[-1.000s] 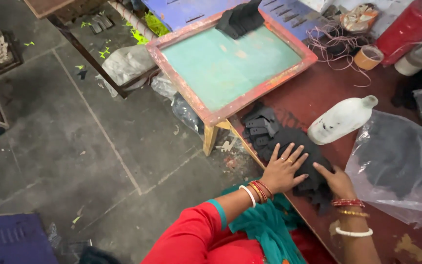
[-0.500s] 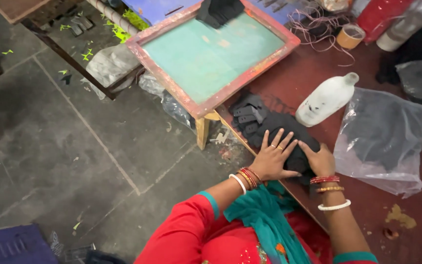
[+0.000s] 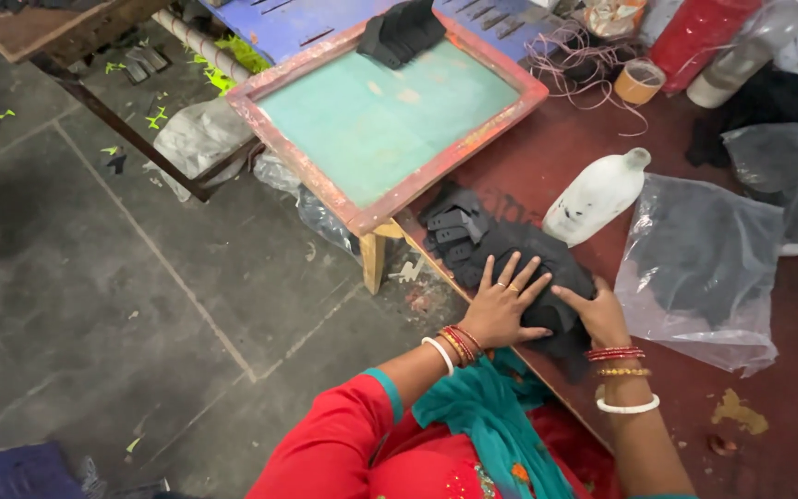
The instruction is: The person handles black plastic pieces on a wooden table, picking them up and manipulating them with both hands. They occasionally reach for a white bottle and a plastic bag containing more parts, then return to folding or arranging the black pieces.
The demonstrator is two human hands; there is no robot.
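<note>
Both hands press flat, fingers wide, on a pile of black fabric pieces [image 3: 519,254] at the picture's middle: left hand [image 3: 502,310], right hand [image 3: 600,314]. A white bottle [image 3: 593,196] lies near on the red counter [image 3: 787,416].

Single head view, steeply downward, close above red table [image 3: 768,305]

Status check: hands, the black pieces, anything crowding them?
Left hand flat, fingers spread, on black fabric pile. Right hand presses its right edge. White bottle and plastic bag close by.
</note>
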